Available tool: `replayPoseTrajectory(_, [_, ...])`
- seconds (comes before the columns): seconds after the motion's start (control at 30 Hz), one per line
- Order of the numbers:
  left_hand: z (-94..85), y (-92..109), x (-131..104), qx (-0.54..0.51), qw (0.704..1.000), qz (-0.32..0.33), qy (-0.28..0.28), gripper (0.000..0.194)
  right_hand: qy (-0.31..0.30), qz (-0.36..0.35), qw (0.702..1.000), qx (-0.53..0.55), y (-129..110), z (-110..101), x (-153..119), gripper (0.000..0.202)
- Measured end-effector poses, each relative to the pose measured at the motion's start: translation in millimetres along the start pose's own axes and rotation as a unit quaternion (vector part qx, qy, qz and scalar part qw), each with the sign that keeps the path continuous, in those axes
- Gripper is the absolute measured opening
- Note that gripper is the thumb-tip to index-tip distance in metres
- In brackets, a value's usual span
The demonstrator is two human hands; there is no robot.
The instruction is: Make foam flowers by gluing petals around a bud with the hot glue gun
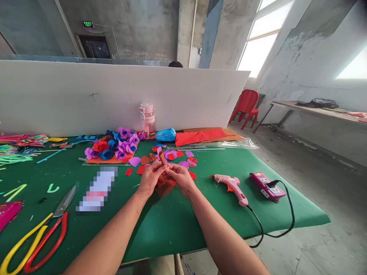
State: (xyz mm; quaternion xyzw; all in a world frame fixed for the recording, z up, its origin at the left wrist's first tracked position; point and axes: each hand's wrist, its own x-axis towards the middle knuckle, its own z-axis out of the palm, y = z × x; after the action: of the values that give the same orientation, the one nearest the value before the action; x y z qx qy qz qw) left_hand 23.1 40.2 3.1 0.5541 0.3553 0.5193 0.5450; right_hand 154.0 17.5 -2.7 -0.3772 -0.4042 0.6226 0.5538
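Observation:
Between my two hands a brown crepe paper petal [162,157] stands upright, curled into a narrow roll. My left hand [152,176] pinches its lower end from one side. On the other side the fingers of my right hand [179,176] press on the same piece. Just below my fingers more brown paper [164,189] shows, partly hidden by the hands. Loose purple petals [134,161], red petals [129,172] and brown petals lie scattered on the green tabletop around and behind my hands.
Pink glue gun [231,185] and purple power strip [266,186] with a looping black cord lie right. Large scissors [48,229] lie left. Finished paper flowers [114,144], a pink bottle [148,118], a blue packet [165,135] and red paper sheets [200,136] line the white board [120,95].

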Motion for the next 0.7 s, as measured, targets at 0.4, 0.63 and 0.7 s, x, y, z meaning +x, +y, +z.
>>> replayPoseTrajectory(0.4, [2.8, 1.7, -1.4, 0.024, 0.998, 0.011, 0.049, 0.020, 0.015, -0.080, 0.991, -0.106, 7.8, -3.1, 5.9, 0.027])
replayPoseTrajectory(0.63, [0.6, 0.0, -0.2, -0.061, 0.996, -0.060, 0.005, 0.031, 0.016, -0.083, 0.993, -0.087, 8.8, -5.5, 6.6, 0.025])
replayPoseTrajectory(0.7, [0.8, 0.7, -0.4, -0.044, 0.998, -0.045, 0.018, 0.027, 0.011, -0.092, 0.990, -0.104, 9.5, -5.3, 6.6, 0.023])
